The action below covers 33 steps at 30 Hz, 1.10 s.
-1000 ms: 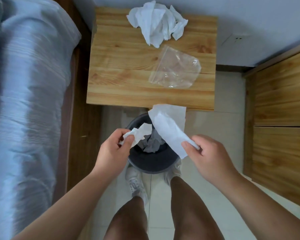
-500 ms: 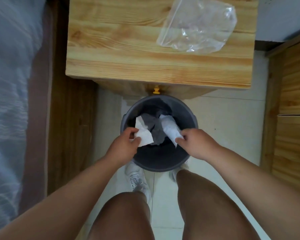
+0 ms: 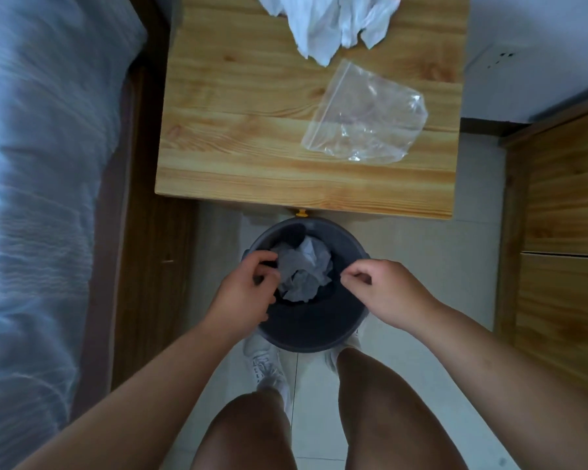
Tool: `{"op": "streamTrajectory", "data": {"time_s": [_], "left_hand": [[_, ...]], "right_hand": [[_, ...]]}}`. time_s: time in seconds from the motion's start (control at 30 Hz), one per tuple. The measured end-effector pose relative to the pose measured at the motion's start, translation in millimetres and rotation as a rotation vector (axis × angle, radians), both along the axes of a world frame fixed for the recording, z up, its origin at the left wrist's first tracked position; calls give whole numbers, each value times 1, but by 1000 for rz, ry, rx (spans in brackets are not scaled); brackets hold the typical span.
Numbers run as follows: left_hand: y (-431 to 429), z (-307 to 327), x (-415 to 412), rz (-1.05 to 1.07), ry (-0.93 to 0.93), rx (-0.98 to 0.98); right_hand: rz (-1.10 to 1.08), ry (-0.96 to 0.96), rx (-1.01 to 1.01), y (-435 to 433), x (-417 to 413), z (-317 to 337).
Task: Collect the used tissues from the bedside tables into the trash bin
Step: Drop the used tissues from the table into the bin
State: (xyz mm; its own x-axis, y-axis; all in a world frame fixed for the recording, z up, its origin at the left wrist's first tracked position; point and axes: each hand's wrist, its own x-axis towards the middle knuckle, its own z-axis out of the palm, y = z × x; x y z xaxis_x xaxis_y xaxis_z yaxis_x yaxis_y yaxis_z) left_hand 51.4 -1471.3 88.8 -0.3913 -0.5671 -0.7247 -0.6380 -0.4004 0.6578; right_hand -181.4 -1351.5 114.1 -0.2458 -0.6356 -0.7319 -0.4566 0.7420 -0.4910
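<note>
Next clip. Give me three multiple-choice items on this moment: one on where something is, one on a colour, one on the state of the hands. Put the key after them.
1. Where does the clear plastic bag lie?
A. in the trash bin
B. on the bedside table
C. on the bed

2. What colour is the trash bin?
A. dark grey
B. red
C. white

3. What are the hands holding?
A. a tissue each
B. the bin's rim
C. nothing

Key:
1 B: the bag lies flat on the bedside table, in front of the pile of white tissues.
2 A: the bin's wall is dark grey, with crumpled tissues inside.
3 C: the left hand and right hand are over the bin with loosely curled fingers and nothing between them.
</note>
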Motion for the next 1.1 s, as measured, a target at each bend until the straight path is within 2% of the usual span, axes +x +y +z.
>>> {"op": "streamTrajectory", "data": {"time_s": [0.27,0.47,0.73,0.93,1.1], "left_hand": [[-49,86,-52,-6,109,-161],[-111,112,-106,-38,184,-329],[-189,99,-177,-22,172,-582],[-232,85,-215,-54,47,-645],[-241,74,-229,-80,-45,-647]], "right_hand": [[-24,-47,-238,-50,-41,73],[-46,-2,-436,-114,-107,105],[-109,170,-575,-210,-178,84],[44,275,-543,-270,-196,57],[127,305,-505,-287,-197,41]]}}
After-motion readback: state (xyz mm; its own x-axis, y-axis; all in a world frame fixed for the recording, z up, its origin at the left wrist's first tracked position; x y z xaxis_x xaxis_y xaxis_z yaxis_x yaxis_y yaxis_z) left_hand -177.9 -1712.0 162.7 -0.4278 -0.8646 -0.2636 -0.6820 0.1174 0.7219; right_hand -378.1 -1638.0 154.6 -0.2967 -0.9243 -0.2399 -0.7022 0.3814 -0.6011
